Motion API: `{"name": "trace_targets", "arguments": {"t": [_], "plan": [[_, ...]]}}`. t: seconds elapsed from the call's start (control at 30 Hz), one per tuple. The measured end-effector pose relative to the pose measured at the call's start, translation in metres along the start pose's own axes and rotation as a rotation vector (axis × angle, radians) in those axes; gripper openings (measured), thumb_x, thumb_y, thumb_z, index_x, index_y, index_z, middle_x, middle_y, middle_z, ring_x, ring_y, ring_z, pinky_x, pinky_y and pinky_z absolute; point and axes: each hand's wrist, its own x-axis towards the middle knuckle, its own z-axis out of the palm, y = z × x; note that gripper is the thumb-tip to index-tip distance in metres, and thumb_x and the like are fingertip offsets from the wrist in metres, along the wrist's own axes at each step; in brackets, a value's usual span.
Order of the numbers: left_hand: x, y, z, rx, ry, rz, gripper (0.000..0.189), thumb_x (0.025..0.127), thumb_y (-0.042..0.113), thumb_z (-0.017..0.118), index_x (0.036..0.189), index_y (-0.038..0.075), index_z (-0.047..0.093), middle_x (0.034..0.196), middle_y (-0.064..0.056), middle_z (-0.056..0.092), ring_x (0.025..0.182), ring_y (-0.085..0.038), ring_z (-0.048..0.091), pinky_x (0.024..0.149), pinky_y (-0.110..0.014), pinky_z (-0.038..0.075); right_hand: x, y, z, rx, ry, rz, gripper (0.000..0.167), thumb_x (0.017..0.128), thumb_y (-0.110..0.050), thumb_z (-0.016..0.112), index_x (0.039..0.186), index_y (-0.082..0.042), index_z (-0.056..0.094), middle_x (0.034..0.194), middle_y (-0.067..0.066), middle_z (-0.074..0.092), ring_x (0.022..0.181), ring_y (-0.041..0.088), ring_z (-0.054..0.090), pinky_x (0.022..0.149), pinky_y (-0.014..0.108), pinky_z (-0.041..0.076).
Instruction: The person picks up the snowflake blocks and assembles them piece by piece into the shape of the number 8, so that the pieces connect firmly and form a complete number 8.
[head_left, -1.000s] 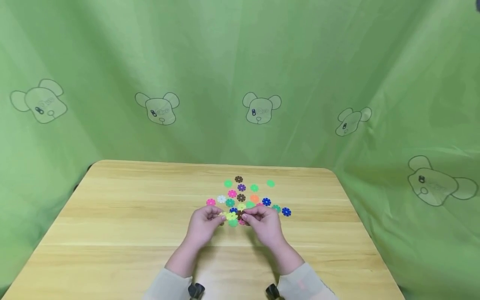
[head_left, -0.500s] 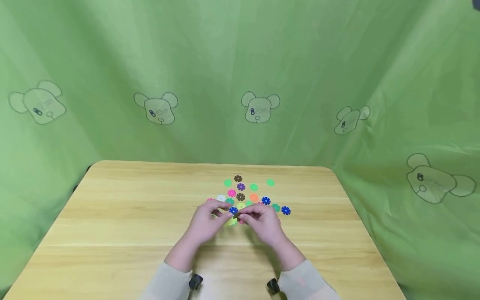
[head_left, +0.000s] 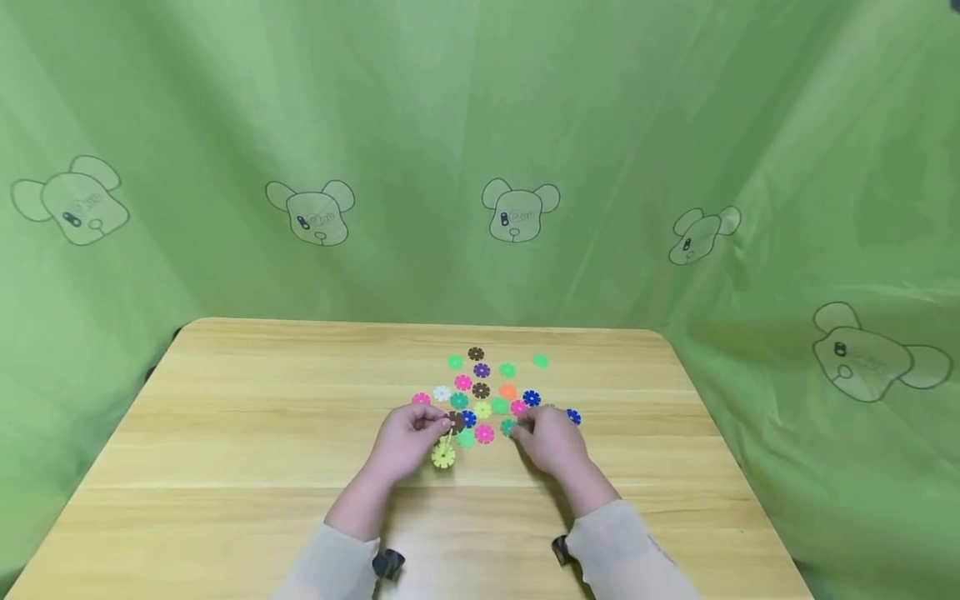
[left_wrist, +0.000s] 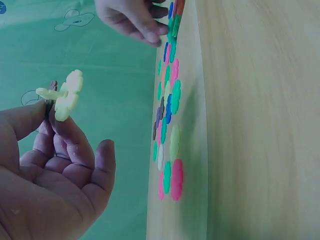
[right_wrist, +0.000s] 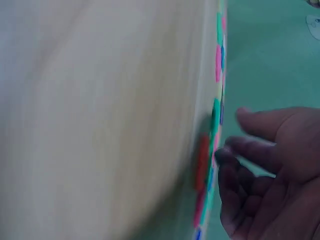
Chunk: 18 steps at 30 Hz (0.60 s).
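My left hand [head_left: 405, 443] pinches a brown notched plastic disc [head_left: 455, 423] between thumb and fingers. Joined to it are yellow discs [head_left: 443, 456], set at an angle to one another in the left wrist view. Over the right side of the scattered discs is my right hand [head_left: 557, 442], its thumb and forefinger apart with nothing between them in the right wrist view. A teal disc [head_left: 507, 427] lies right by its fingertips. Blue [head_left: 468, 419] and pink [head_left: 484, 433] discs lie between the two hands.
Several more flower-shaped discs, among them a purple disc [head_left: 482, 370], an orange disc [head_left: 507, 391] and a white disc [head_left: 442, 392], lie flat on the wooden table [head_left: 262, 467]. A green curtain [head_left: 420, 108] hangs behind and around it.
Both hands were together at the brown and yellow discs. The right hand has let go and moved right to the loose discs; the left has drawn slightly left, holding the joined pieces.
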Motion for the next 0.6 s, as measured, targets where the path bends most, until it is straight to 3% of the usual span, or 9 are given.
{"name": "trace_targets", "arguments": {"t": [0.2, 0.33, 0.43, 0.6], "plan": [[-0.001, 0.000, 0.002, -0.022, 0.000, 0.000, 0.013, 0.098, 0.011, 0.073, 0.102, -0.002, 0.072, 0.091, -0.006, 0.070, 0.082, -0.017, 0.064, 0.076, -0.029, 0.058, 0.008, -0.001, 0.008, -0.163, -0.052, -0.048, 0.038, 0.094, -0.028, 0.081, 0.123, -0.003, 0.075, 0.119, 0.016, 0.072, 0.112, 0.037, 0.067, 0.099, 0.056, 0.056], [-0.002, -0.002, 0.003, -0.038, -0.006, -0.003, 0.014, 0.098, 0.010, 0.073, 0.104, -0.002, 0.072, 0.093, -0.007, 0.070, 0.083, -0.017, 0.063, 0.075, -0.027, 0.058, 0.009, -0.001, 0.013, -0.164, -0.058, -0.023, 0.033, 0.091, -0.023, 0.084, 0.116, -0.003, 0.075, 0.109, 0.012, 0.071, 0.104, 0.033, 0.067, 0.095, 0.052, 0.058], [-0.002, -0.004, 0.005, -0.047, -0.013, -0.013, 0.013, 0.099, 0.009, 0.072, 0.105, -0.003, 0.072, 0.093, -0.007, 0.072, 0.083, -0.017, 0.065, 0.076, -0.027, 0.059, 0.006, -0.001, 0.015, -0.039, -0.032, -0.030, 0.021, 0.090, -0.015, 0.085, 0.103, -0.006, 0.072, 0.093, 0.004, 0.066, 0.088, 0.024, 0.064, 0.083, 0.043, 0.059], [-0.002, -0.003, 0.006, -0.064, -0.012, -0.026, 0.013, 0.099, 0.008, 0.071, 0.105, -0.004, 0.073, 0.093, -0.008, 0.074, 0.084, -0.018, 0.067, 0.079, -0.030, 0.061, -0.006, -0.014, 0.011, 0.368, 0.045, -0.154, 0.014, 0.088, -0.001, 0.082, 0.099, -0.004, 0.074, 0.086, 0.001, 0.069, 0.079, 0.015, 0.063, 0.074, 0.028, 0.059]]}}
